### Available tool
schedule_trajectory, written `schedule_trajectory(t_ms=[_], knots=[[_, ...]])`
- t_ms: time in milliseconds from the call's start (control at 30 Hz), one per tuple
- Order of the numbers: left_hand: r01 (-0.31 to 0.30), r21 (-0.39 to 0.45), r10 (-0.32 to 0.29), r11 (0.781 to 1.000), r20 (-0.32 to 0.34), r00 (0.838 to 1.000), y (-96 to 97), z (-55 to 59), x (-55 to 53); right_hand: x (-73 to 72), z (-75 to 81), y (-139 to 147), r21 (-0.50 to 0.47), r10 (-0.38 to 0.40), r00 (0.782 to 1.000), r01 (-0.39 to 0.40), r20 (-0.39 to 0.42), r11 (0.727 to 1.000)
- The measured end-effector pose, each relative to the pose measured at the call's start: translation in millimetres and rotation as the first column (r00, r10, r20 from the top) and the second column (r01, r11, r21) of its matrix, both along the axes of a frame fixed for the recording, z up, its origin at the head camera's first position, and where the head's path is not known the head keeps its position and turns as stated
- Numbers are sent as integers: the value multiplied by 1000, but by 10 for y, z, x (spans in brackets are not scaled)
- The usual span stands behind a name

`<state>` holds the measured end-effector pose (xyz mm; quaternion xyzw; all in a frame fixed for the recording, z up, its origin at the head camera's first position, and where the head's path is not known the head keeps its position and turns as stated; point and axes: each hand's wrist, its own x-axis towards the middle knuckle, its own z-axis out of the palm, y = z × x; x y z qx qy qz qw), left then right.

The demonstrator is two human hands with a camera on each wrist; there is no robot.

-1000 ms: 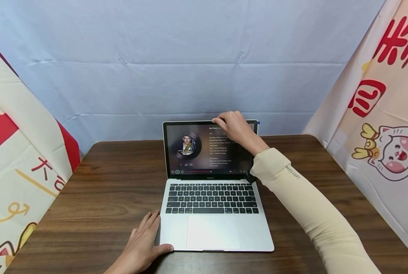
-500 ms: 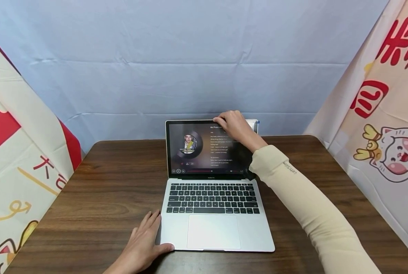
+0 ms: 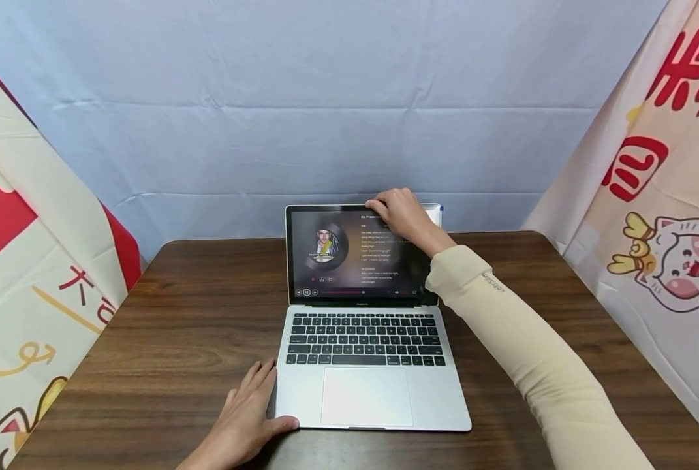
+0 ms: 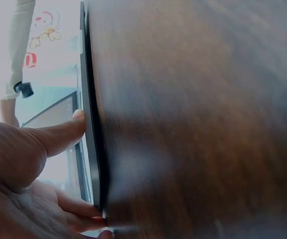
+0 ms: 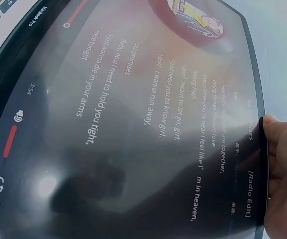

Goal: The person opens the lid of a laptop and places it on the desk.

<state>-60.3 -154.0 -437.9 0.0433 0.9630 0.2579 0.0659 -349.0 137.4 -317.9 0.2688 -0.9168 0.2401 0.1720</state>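
Observation:
A silver laptop (image 3: 367, 398) stands unfolded on the wooden table, its lid (image 3: 355, 254) raised and its screen lit with a music player and lyrics. My right hand (image 3: 406, 215) grips the lid's top edge right of the middle. In the right wrist view, the thumb lies at the screen's rim and the other fingers are partly hidden behind the lid. My left hand (image 3: 246, 414) rests at the base's front left corner, fingers fairly straight along the side. Its thumb (image 4: 66, 134) touches the laptop's front edge in the left wrist view.
The wooden table (image 3: 179, 339) extends to both sides of the laptop. A pale blue cloth (image 3: 326, 117) hangs behind it. Printed cloths flank the table, one at the left (image 3: 8, 294) and one at the right (image 3: 649, 261). The right sleeve (image 3: 525, 352) crosses the table's right side.
The lid appears to lean slightly further back, with the right hand still on its top edge. The right forearm has shifted a little left; the left hand keeps its place.

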Motion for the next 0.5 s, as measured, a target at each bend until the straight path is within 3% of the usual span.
schedule_trajectory(t_ms=[500], knots=[[3,-12,-2,1000,7,1000,0,7,-22,16,-21,-1,14,-41,999,41,-13,999]])
